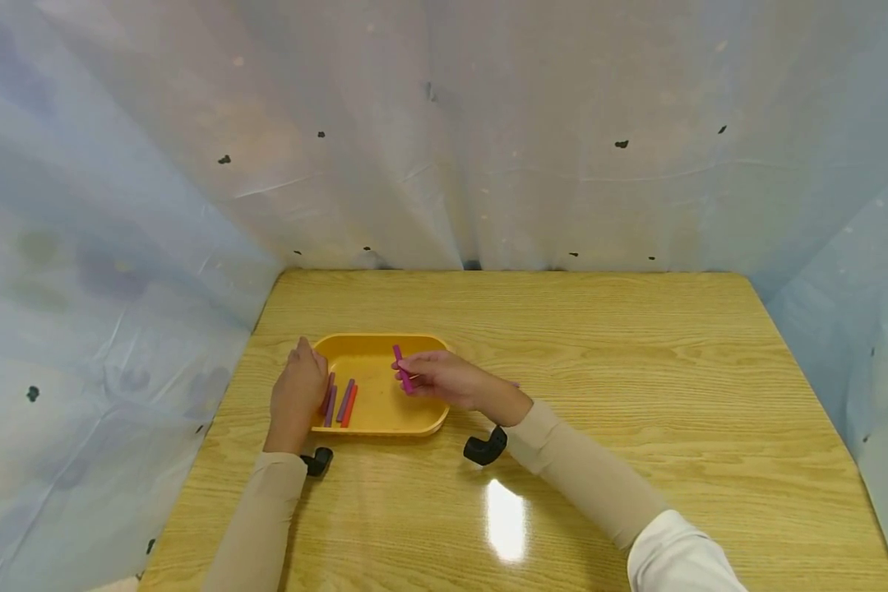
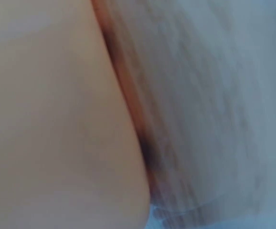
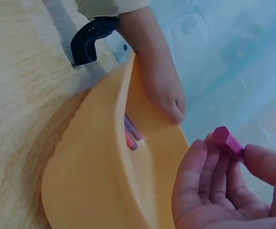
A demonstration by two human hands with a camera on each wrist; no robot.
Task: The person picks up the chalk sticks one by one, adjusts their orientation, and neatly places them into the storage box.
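A yellow tray (image 1: pixel 385 429) lies on the left part of the table. My left hand (image 1: pixel 298 396) grips its left end, with the fingertips partly hidden. Over the tray's right side, my right hand (image 1: pixel 444 378) pinches a magenta six-sided stick (image 1: pixel 397 353), which looks like a crayon, between thumb and fingers. The right wrist view shows the stick's flat end (image 3: pixel 220 134) above the tray wall. Inside the tray at the left are several sticks, among them a red stick (image 1: pixel 349 407) and a purple stick (image 1: pixel 344 400). The left wrist view is blurred and shows mostly sleeve.
A wooden table (image 1: pixel 636 353) extends to the right of the tray. Behind my right wrist, a small purple end (image 1: pixel 515 384) peeks out on the tabletop. Black curved wrist mounts (image 1: pixel 486 446) sit at both wrists. Pale plastic sheeting (image 1: pixel 525 164) surrounds the table.
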